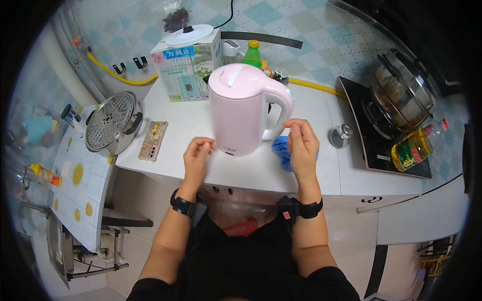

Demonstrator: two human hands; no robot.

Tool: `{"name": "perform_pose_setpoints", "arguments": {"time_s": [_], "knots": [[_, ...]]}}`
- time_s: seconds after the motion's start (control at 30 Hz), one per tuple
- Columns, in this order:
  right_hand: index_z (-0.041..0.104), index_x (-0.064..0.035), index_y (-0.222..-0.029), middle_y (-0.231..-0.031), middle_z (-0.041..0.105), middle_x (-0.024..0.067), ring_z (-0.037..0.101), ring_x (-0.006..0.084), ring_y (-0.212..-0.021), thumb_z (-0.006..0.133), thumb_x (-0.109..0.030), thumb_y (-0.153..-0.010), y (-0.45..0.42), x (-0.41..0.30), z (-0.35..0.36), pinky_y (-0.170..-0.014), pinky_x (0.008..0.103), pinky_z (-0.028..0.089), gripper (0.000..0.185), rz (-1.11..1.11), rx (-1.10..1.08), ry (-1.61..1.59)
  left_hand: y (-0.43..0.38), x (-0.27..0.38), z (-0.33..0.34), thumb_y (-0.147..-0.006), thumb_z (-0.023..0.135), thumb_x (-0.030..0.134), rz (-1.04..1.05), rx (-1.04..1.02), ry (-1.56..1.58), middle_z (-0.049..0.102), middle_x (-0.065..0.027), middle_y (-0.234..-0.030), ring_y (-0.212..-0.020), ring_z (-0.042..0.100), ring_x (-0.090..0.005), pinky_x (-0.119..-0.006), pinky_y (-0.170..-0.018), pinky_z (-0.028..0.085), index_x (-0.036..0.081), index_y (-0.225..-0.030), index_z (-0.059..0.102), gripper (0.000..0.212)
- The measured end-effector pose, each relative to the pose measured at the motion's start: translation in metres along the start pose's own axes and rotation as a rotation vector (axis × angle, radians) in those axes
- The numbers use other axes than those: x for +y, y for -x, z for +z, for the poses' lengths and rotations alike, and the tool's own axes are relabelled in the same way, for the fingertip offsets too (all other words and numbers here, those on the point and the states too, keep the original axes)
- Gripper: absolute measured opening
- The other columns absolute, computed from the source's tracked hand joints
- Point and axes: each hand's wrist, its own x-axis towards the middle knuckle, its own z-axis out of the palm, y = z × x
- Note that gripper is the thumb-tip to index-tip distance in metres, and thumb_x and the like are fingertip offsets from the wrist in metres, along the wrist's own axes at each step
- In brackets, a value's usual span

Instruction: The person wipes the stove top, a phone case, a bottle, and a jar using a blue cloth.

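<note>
A pink electric kettle stands upright on the white countertop in front of me. Its lid is closed, and its curved pink handle points to the right. My left hand is beside the lower left of the kettle, fingers curled, the fingertips close to its wall. Near the bottom of the handle is my right hand, thumb against curled fingers; whether a fingertip touches the handle is unclear. Nothing shows in either hand. A blue cloth lies on the counter, partly hidden behind my right hand.
Behind the kettle stand a printed cardboard box with a white lid on top and a green bottle. At left are a phone and a steamer pot. Rightward are a glass jar, gas stove, glass-lidded pot and oil bottle.
</note>
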Motion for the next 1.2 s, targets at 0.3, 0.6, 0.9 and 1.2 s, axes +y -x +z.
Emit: {"name": "perform_pose_setpoints", "arguments": {"time_s": [0.3,0.6,0.9,1.2], "knots": [[0.062,-0.0012,-0.111,-0.061,0.043,-0.0046,0.037,0.0037,-0.052,0.049,-0.016,-0.103,0.005,0.007,-0.026,-0.048,0.0211,0.031,0.021,0.065,0.154,-0.014,-0.007,0.057,0.111,-0.095,0.06,0.006,0.11,-0.394,-0.091,0.045,-0.0182,-0.144,-0.135,0.044,-0.0269,-0.037,-0.111,0.037,0.0,-0.148,0.034,0.06],[0.065,0.0014,-0.097,-0.063,0.056,0.0068,0.052,0.0163,-0.056,0.058,-0.014,-0.096,0.022,0.025,-0.035,-0.057,0.032,0.044,0.017,-0.03,-0.329,0.673,-0.029,0.024,0.148,-0.093,0.06,0.004,0.033,-0.375,0.025,0.033,-0.0256,-0.152,-0.143,0.033,-0.0321,-0.041,-0.116,0.03,-0.002,-0.152,0.021,0.072],[0.06,-0.0022,-0.099,-0.063,0.043,-0.0049,0.034,0.0016,-0.055,0.047,-0.02,-0.105,0.028,-0.012,-0.035,-0.049,0.0185,0.028,0.023,0.151,-0.074,-0.248,-0.043,0.021,0.167,-0.088,0.067,0.011,0.092,-0.27,-0.327,0.051,-0.0262,-0.136,-0.127,0.051,-0.0365,-0.04,-0.106,0.041,-0.006,-0.141,0.037,0.063],[0.06,-0.0023,-0.1,-0.063,0.044,-0.0044,0.034,0.002,-0.052,0.048,-0.02,-0.105,0.03,-0.009,-0.034,-0.046,0.0181,0.027,0.022,0.158,-0.037,-0.3,-0.034,0.043,0.162,-0.089,0.067,0.013,0.182,-0.217,-0.551,0.061,-0.0274,-0.113,-0.102,0.06,-0.0459,-0.047,-0.084,0.049,-0.001,-0.13,0.047,0.048]]}}
